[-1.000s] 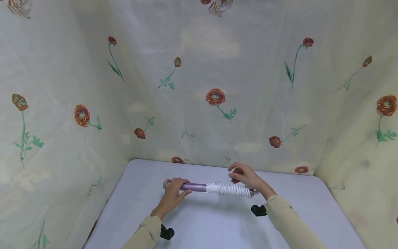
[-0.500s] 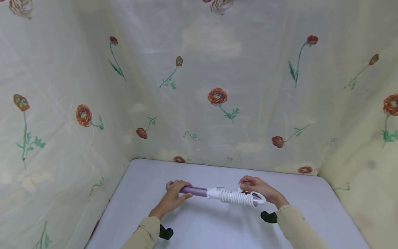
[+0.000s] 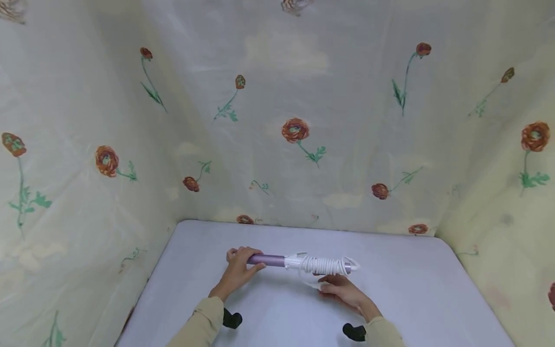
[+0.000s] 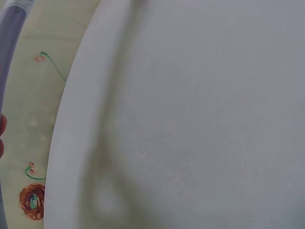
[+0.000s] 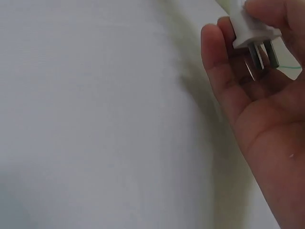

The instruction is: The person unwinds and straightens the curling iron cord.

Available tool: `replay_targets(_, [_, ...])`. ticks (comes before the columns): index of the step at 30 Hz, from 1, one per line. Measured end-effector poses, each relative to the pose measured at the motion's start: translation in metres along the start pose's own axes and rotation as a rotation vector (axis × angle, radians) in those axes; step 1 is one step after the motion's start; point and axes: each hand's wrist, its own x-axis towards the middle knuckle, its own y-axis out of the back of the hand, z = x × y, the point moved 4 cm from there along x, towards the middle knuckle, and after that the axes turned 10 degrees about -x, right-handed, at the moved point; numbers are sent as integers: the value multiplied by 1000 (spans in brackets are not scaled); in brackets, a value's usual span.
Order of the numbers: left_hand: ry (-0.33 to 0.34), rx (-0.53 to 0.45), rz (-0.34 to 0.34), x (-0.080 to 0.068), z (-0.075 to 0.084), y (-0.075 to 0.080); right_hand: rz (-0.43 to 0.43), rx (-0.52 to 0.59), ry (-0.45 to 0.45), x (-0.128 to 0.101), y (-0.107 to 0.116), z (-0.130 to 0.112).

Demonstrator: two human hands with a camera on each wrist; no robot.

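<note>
A pale grey-white counter [image 3: 416, 289] with rounded far corners, covered in a smooth, matte, cloth-like surface, carries everything here. Cream fabric printed with red flowers and green stems [image 3: 299, 135] hangs close round its far edge and both sides. A long curling iron with a purple barrel and a white handle [image 3: 299, 261] lies across the middle of the counter, roughly parallel to the far edge. A white cord [image 3: 323, 264] is wound in close coils round the handle end. Whether the iron touches the counter along its whole length cannot be told.

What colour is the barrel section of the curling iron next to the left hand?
Purple; the barrel shows best in the head view, between the left hand and the white wound cord.
</note>
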Motion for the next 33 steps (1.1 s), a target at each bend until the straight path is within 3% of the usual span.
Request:
replay_targets(6, [-13,38,79,7,-3,3,63,-150,57,2,-18,-9])
replay_targets(14, [-22,82,144,19,6,8,326,-284,90,-4,-28,-31])
replay_targets(24, [-2,121,146,10,7,-2,264,-395,260,-26,-48,-47])
replay_targets(30, [18,137,154,4,10,-4,409,-518,365,-39,-48,-63])
replay_targets(33, [15,143,158,4,13,-5,474,-556,358,-42,-44,-73])
